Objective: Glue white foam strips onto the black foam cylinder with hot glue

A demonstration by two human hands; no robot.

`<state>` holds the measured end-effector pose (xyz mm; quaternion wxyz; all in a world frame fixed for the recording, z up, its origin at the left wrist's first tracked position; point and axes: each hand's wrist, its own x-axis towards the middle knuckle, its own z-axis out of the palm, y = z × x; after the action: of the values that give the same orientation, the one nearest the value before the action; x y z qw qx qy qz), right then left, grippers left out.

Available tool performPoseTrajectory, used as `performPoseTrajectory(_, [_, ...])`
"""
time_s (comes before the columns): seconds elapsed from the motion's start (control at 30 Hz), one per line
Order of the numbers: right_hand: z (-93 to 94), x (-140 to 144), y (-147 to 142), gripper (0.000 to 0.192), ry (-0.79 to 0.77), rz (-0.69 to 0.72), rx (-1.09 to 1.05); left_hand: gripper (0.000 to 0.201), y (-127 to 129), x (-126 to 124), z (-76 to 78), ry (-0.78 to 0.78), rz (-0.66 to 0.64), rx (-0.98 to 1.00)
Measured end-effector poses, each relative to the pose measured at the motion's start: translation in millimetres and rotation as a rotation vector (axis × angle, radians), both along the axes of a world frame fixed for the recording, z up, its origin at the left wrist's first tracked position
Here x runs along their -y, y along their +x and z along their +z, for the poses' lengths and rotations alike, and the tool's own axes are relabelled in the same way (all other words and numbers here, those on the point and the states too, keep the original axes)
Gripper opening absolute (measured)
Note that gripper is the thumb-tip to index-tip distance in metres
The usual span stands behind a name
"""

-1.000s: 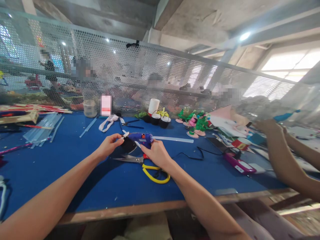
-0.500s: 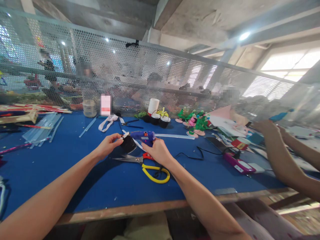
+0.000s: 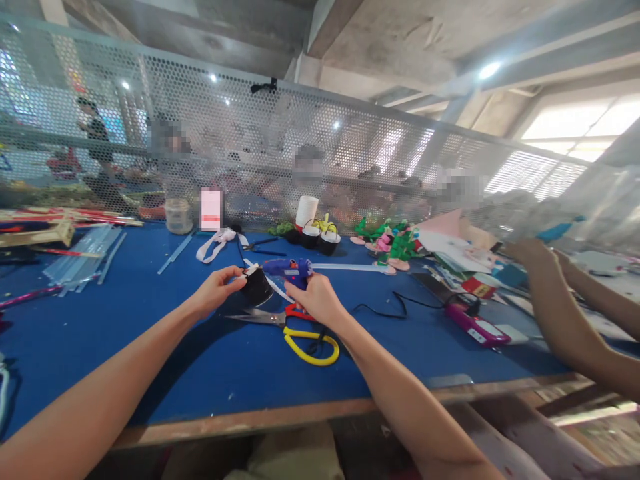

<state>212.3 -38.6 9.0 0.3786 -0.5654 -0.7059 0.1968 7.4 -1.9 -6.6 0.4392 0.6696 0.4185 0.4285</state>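
Note:
My left hand (image 3: pixel 220 291) pinches the rim of a small black pot (image 3: pixel 257 288), tilted on its side above the blue table. A white ribbon (image 3: pixel 277 291) trails from the pot's rim toward my right hand. My right hand (image 3: pixel 317 298) grips a blue hot glue gun (image 3: pixel 289 268), its nozzle pointing left at the pot's rim. From the gun's back a long clear glue stick (image 3: pixel 350 268) sticks out to the right. Below the two hands lie scissors (image 3: pixel 313 345) with yellow and red handles, blades to the left.
Small black buckets (image 3: pixel 320 237), a white spool (image 3: pixel 307 212), a phone (image 3: pixel 211 209) and green figures (image 3: pixel 400 247) stand at the back. Glue sticks (image 3: pixel 83 257) lie left. A purple power strip (image 3: pixel 477 327) lies right, near a co-worker's arms (image 3: pixel 555 300). A mesh screen (image 3: pixel 350 153) rises behind.
The glue gun has shifted very slightly, its nozzle still near the pot's rim. My left hand and the pot stay almost where they were.

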Motion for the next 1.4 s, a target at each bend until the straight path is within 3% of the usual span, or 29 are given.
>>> performPoseTrajectory(1.4, [5.0, 1.6, 1.1, 0.022, -0.11, 0.038, -0.05, 0.026, -1.0, -2.2, -3.8, 0.009, -0.017, 0.015])
